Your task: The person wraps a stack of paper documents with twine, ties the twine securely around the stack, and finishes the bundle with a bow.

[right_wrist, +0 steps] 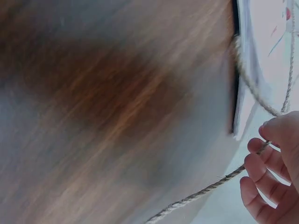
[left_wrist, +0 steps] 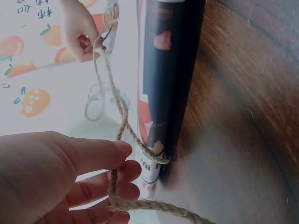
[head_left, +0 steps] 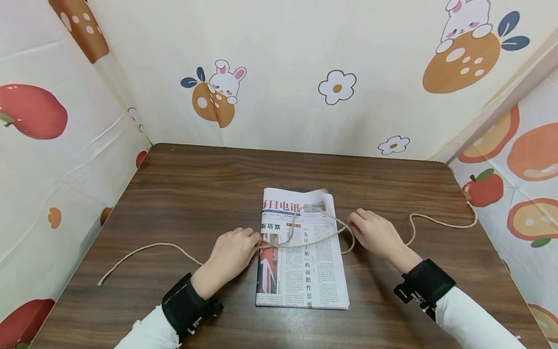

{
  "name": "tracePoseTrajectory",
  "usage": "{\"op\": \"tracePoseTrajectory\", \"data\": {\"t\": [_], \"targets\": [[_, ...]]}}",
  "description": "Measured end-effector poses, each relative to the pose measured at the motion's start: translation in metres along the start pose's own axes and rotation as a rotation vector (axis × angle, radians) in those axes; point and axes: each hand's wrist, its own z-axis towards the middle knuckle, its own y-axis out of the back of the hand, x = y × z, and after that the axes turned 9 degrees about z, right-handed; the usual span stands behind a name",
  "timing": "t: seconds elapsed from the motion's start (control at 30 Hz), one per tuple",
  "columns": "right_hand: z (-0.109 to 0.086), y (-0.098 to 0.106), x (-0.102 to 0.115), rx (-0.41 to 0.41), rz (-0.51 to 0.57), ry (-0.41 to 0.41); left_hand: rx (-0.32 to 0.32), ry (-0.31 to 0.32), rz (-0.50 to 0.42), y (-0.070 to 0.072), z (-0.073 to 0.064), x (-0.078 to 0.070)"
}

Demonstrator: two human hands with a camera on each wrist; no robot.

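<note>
A folded newspaper lies on the table, with beige twine crossing over its upper half in loose loops. At the paper's left edge my left hand pinches the twine; in the left wrist view thumb and fingertips grip the strand just below where two strands twist together. My right hand, beyond the right edge, pinches the other side between thumb and forefinger. In the right wrist view one strand comes round the newspaper's edge to that pinch. Part of the newspaper's top corner looks blurred.
One loose twine end trails left across the brown wooden table; the other curves out to the table's right edge. Patterned cloth walls stand behind and at both sides. Black bands wrap both wrists.
</note>
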Motion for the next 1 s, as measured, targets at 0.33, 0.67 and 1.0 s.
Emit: {"op": "tracePoseTrajectory", "data": {"t": [0.33, 0.67, 1.0], "targets": [[0.000, 0.004, 0.002, -0.018, 0.005, 0.004, 0.030, 0.013, -0.001, 0.004, -0.010, 0.008], [-0.004, 0.000, -0.022, 0.006, -0.010, -0.087, 0.107, 0.080, 0.034, 0.003, -0.032, 0.042], [-0.005, -0.006, -0.028, 0.040, -0.008, -0.094, 0.252, 0.155, 0.054, 0.004, -0.047, 0.069]]}}
